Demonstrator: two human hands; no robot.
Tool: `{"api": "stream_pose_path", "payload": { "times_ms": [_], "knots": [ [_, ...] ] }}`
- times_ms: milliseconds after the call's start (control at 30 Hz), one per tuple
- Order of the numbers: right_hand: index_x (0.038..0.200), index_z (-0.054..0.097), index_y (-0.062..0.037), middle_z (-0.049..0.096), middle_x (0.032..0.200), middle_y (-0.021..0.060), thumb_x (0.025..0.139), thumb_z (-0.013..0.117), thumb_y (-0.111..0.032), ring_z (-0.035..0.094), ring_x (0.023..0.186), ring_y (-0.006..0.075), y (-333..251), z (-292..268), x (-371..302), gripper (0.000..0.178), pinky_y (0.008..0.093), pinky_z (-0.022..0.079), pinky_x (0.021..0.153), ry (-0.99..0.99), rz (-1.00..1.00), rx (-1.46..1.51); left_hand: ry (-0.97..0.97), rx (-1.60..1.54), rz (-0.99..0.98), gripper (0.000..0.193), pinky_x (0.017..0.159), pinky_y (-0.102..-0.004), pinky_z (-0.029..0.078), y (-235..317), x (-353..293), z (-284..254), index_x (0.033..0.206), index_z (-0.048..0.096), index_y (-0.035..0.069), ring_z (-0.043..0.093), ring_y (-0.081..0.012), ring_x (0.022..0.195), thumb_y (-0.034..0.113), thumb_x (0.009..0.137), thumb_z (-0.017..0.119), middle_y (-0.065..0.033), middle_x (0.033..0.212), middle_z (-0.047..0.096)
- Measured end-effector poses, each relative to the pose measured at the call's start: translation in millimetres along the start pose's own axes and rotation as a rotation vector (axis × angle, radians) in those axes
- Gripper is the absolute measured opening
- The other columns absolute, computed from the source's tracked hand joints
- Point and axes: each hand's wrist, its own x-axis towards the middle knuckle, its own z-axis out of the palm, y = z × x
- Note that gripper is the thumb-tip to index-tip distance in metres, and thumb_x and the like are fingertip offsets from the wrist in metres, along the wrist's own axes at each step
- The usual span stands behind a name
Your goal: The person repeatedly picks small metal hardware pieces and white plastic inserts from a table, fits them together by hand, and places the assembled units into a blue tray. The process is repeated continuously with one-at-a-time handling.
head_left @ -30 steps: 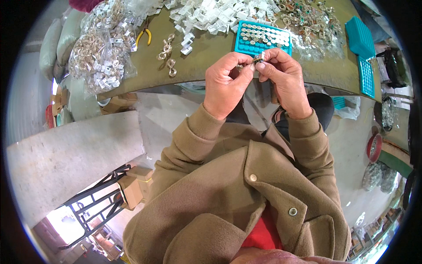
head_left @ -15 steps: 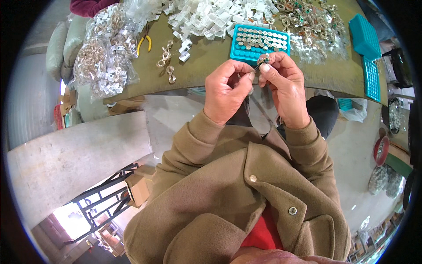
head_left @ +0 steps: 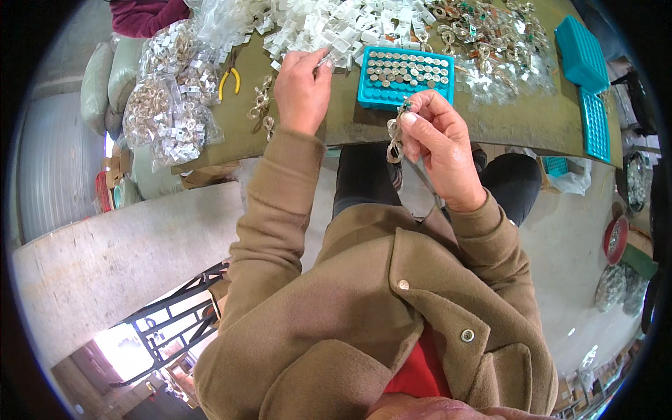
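Note:
My right hand (head_left: 439, 143) is closed in front of the tray, pinching a small part with a green end. From it hangs a looped bundle of pale wire (head_left: 394, 143). My left hand (head_left: 302, 94) is at the near edge of a heap of white plastic pieces (head_left: 346, 28), thumb and fingers pinched together. Something thin and greyish shows at its fingertips, too small to name. Between and beyond the hands stands a blue tray (head_left: 378, 99) with rows of round silver discs; the nearest rows of wells hold none.
Yellow-handled pliers (head_left: 229, 80) and wire bundles (head_left: 260, 101) lie left of my left hand. Bags of wired parts (head_left: 164, 115) fill the table's left end. More wired parts (head_left: 490, 42) lie at the back right, beside stacked blue trays (head_left: 582, 59). A person's dark red sleeve (head_left: 147, 15) shows far left.
My left hand has left my right hand and moved left and away to the white heap. My right hand has come slightly nearer and left, with its wire bundle now hanging in view.

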Motion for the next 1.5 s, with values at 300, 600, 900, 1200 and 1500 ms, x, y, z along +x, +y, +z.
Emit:
{"api": "stream_pose_path", "payload": {
  "times_ms": [300, 600, 900, 1200, 1500],
  "knots": [
    [0.092, 0.054, -0.0074, 0.052, 0.077, -0.0057, 0.092, 0.06, -0.003, 0.046, 0.07, 0.0024, 10.7, 14.0, -8.5, 0.007, 0.0197, 0.038, 0.065, 0.029, -0.03, -0.205, -0.02, 0.079, -0.014, 0.02, 0.069, -0.031, 0.051, -8.8, -20.4, 1.7, 0.098, 0.067, 0.006, 0.062, -0.0179, 0.076, 0.017, 0.082, 0.073, -0.0074, 0.098, 0.063],
    [0.092, 0.055, -0.0053, 0.054, 0.069, -0.0021, 0.092, 0.061, -0.008, 0.049, 0.062, 0.0049, 17.4, 27.6, 3.0, 0.006, 0.0213, 0.039, 0.058, 0.1, -0.121, -0.243, -0.2, -0.916, -0.417, 0.031, 0.073, -0.0209, 0.048, 21.9, -52.6, -22.1, 0.117, 0.064, -0.002, 0.059, -0.0053, 0.084, 0.005, 0.088, 0.07, -0.001, 0.099, 0.068],
    [0.093, 0.061, -0.0023, 0.063, 0.077, -0.0001, 0.091, 0.063, -0.008, 0.055, 0.066, 0.0047, 25.6, 27.5, -2.9, 0.006, 0.0201, 0.044, 0.059, 0.099, -0.162, -0.36, -0.449, -1.248, -0.553, 0.03, 0.08, -0.0248, 0.055, 52.3, -78.5, -47.5, 0.123, 0.062, -0.001, 0.066, -0.0106, 0.091, 0.01, 0.095, 0.062, -0.0069, 0.109, 0.069],
    [0.093, 0.063, -0.0026, 0.063, 0.077, 0.0024, 0.09, 0.066, -0.009, 0.058, 0.069, 0.0105, 27.0, 26.7, -8.3, 0.008, 0.0247, 0.048, 0.067, 0.102, -0.013, -0.034, -0.293, -1.591, -0.577, 0.032, 0.084, -0.0294, 0.056, 55.2, -90.5, -28.6, 0.125, 0.061, -0.001, 0.065, -0.0141, 0.095, 0.003, 0.093, 0.064, -0.0082, 0.112, 0.068],
    [0.095, 0.063, -0.0004, 0.063, 0.077, 0.0016, 0.094, 0.063, -0.009, 0.057, 0.069, 0.0068, 27.8, 32.8, -12.4, 0.009, 0.0213, 0.047, 0.065, 0.136, -0.096, -0.282, -0.152, -1.405, -0.46, 0.031, 0.083, -0.029, 0.057, 65.8, -90.4, -31.1, 0.124, 0.062, -0.004, 0.066, -0.0133, 0.092, 0.001, 0.094, 0.062, -0.0092, 0.111, 0.068]
  ]
}}
